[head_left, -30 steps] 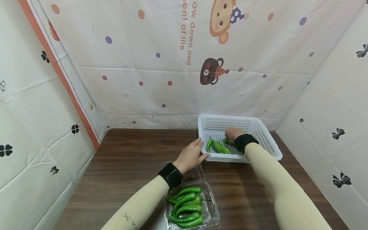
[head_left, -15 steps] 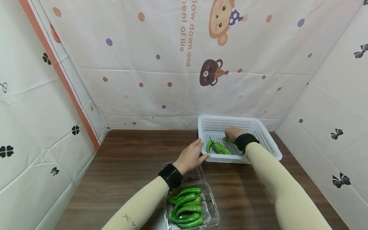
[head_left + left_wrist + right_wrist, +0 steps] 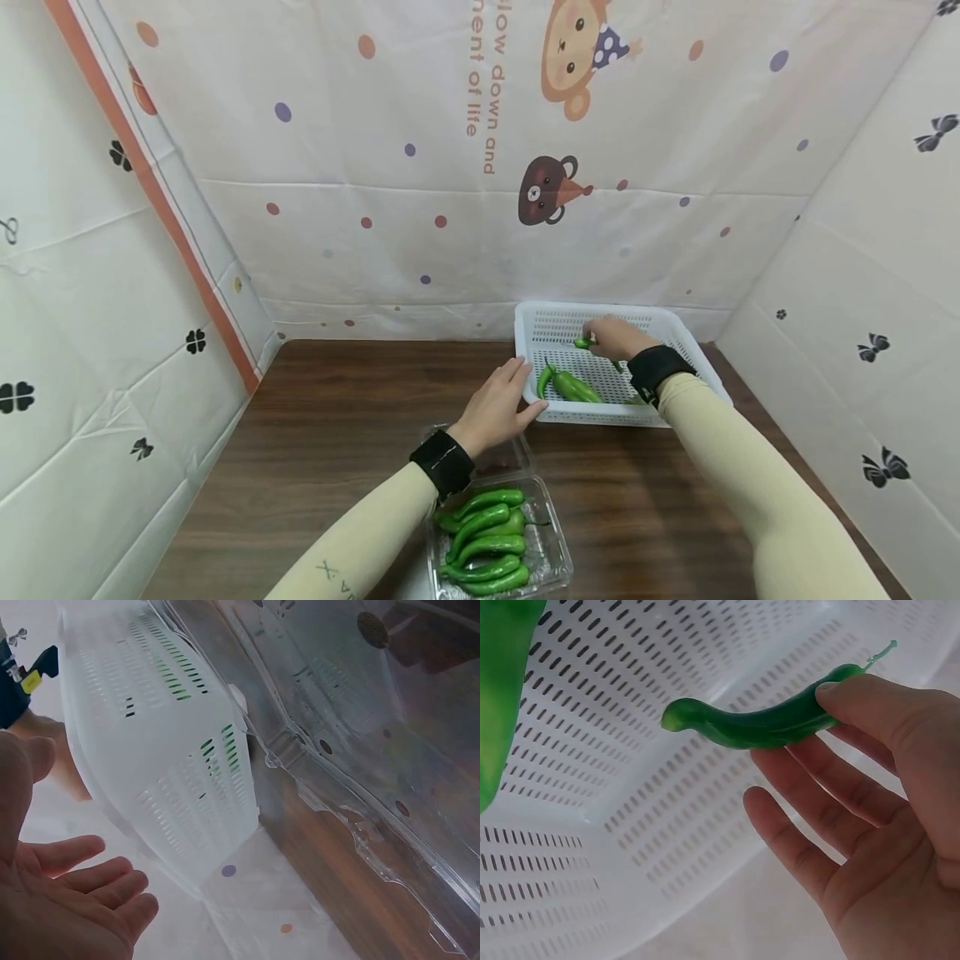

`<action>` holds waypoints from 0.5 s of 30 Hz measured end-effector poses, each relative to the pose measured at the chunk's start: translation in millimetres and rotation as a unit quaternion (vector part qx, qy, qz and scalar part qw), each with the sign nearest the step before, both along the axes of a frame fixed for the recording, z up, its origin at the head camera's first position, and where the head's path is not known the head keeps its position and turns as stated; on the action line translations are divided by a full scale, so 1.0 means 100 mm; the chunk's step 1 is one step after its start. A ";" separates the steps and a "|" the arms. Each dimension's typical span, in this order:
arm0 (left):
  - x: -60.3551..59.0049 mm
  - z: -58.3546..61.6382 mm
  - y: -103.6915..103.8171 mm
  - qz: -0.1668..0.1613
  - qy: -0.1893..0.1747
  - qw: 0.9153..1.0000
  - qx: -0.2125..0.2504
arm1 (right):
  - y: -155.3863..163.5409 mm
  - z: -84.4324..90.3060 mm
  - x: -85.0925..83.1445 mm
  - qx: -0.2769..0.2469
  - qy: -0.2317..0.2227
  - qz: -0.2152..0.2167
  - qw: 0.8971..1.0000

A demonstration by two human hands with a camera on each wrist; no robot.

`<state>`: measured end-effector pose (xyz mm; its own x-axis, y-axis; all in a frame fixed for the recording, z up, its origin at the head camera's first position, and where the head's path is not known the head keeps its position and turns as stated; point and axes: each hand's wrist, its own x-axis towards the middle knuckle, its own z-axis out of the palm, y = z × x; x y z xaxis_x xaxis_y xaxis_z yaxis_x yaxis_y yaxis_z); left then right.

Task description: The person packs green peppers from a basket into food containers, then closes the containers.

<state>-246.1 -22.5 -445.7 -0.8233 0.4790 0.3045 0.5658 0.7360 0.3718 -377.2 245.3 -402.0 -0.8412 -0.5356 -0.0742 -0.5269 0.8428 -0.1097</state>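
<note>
Right now my right hand [image 3: 617,337] pinches a green pepper [image 3: 757,724] between thumb and forefinger, held just above the floor of the white basket [image 3: 701,360], near another pepper [image 3: 572,386] lying there. My left hand [image 3: 497,407] rests spread against the basket's near corner, steadying it. I judge I'm mid-placement; next I should lower it, let go, and reach to the clear tray [image 3: 555,575] of peppers on the tabletop [image 3: 337,417].

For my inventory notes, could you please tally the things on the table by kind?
Green peppers in the clear plastic clamshell: about 6, overlapping
Green peppers in the white basket: 2, one lying, one pinched by the right hand
White perforated baskets: 1, left hand at its corner
Clear clamshells: 1
Total: about 10
</note>
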 end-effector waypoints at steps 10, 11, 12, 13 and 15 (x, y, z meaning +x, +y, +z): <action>0.03 0.00 -0.03 -0.031 0.038 0.998 0.037 | -0.01 0.17 0.23 -0.033 0.031 0.027 0.999; 0.04 0.00 -0.04 -0.034 0.034 0.998 0.040 | -0.02 0.18 0.27 -0.036 0.035 0.030 0.998; 0.05 0.00 -0.05 -0.036 0.033 0.998 0.041 | -0.02 0.19 0.30 -0.040 0.041 0.034 0.998; 0.05 0.00 -0.05 -0.038 0.030 0.998 0.042 | -0.03 0.21 0.33 -0.044 0.045 0.036 0.997; 0.06 0.01 -0.06 -0.042 0.025 0.998 0.044 | -0.05 0.22 0.39 -0.052 0.055 0.038 0.996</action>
<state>-239.9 -28.7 -445.1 -0.7641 0.5159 0.3874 0.6436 0.6511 0.4023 -338.6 240.3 -379.7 -0.7980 -0.5979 0.0752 -0.6023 0.7874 -0.1316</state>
